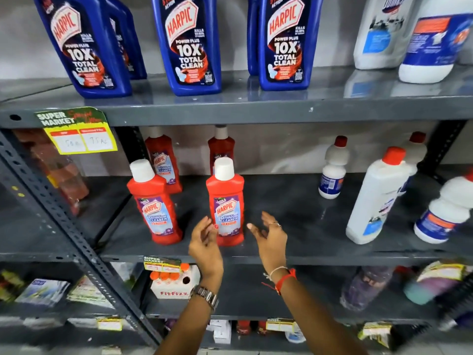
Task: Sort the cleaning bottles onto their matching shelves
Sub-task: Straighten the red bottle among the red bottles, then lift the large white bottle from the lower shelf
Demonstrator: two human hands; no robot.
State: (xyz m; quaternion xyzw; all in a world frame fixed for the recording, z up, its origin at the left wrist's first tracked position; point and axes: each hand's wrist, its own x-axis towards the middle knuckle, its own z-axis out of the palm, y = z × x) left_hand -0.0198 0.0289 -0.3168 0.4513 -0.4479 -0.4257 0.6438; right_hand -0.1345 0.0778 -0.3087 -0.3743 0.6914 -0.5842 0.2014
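Observation:
A red bathroom-cleaner bottle with a white cap stands upright near the front of the middle shelf. My left hand is just left of its base, fingers apart, not gripping. My right hand hovers to its right, also open and apart from it. A second red bottle stands to the left, and two more red bottles stand behind. Blue toilet-cleaner bottles line the top shelf. White bottles with red caps stand at the right of the middle shelf.
White bottles also stand on the top shelf's right end. A price tag hangs at the top shelf's left edge. A slanted metal brace crosses the left side. The lower shelf holds a white box and packets.

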